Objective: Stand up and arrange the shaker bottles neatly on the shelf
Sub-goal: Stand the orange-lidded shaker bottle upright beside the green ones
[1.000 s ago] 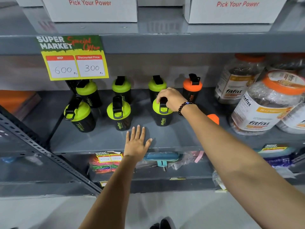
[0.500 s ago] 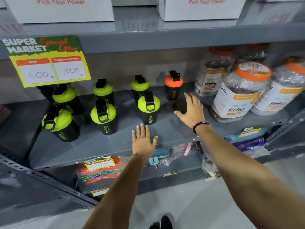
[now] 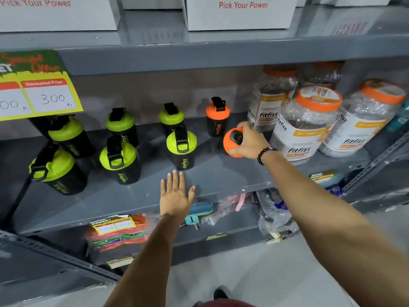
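Several black shaker bottles with green lids stand in two rows on the grey shelf (image 3: 221,178); the nearest front one (image 3: 181,149) is upright. An orange-lidded shaker (image 3: 217,117) stands at the back. My right hand (image 3: 251,141) grips a second orange-lidded shaker (image 3: 231,144), which is tilted with its lid facing me, just right of the green rows. My left hand (image 3: 176,194) lies flat and open on the shelf's front edge, holding nothing.
Large fitfizz jars (image 3: 306,122) with orange lids crowd the shelf's right side, close to my right hand. A yellow price sign (image 3: 39,94) hangs at the upper left. White boxes (image 3: 241,13) sit on the shelf above. Packaged goods (image 3: 117,233) fill the shelf below.
My right hand left the front green shaker, reached right to a shaker lying by the jars and has taken hold of it, tilting it up. My left hand stayed put.
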`<state>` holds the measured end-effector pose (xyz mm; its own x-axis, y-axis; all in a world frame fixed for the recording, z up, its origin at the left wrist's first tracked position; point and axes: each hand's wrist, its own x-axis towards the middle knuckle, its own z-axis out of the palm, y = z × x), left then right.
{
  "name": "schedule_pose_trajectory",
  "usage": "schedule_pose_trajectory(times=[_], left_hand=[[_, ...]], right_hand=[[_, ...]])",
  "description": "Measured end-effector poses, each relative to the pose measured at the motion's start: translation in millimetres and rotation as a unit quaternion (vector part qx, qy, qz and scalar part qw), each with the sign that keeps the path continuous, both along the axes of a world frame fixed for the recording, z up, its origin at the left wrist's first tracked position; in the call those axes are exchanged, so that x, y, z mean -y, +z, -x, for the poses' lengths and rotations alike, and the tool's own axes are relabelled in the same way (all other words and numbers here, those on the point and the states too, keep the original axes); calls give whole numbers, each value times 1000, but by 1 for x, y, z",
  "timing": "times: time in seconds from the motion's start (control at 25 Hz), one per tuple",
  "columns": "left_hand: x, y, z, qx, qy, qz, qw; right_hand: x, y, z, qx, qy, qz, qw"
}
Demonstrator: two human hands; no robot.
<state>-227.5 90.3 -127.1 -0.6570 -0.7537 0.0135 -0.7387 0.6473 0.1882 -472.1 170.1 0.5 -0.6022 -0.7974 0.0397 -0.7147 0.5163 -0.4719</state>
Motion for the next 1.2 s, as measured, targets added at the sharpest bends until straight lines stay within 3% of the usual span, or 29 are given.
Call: schedule_pose_trajectory(times=[0.16, 0.36, 0.64, 0.72, 0.76, 0.84, 0.88, 0.92, 1.04, 1.2], left_hand=[[1, 0, 0, 2, 5, -1, 1000], [4, -3, 0, 3, 13, -14, 1000], [3, -6, 2, -8, 26, 1, 1000], [2, -3, 5, -69, 51, -13, 996], [1, 1, 7, -126, 81, -24, 988], [3, 10, 13, -242, 152, -54, 957], [6, 15, 17, -278, 179, -76, 941], [9, 19, 22, -303, 197, -101, 927], [18, 26, 38, -363, 233, -174, 885], [29, 30, 57, -411, 249, -203, 853]], right_hand=[[29, 22, 13, 33, 18, -68, 997], [51, 23, 23, 34, -64, -93, 993], [43, 19, 24, 107, -88, -78, 987], [37, 17, 21, 184, -132, -1, 974], [32, 10, 22, 229, -177, 86, 954], [17, -12, 21, 308, -271, 268, 872], [8, -26, 20, 326, -298, 304, 844], [1, -40, 18, 337, -301, 289, 844], [0, -68, 5, 353, -178, 190, 898], [15, -78, -2, 339, -96, 169, 920]])
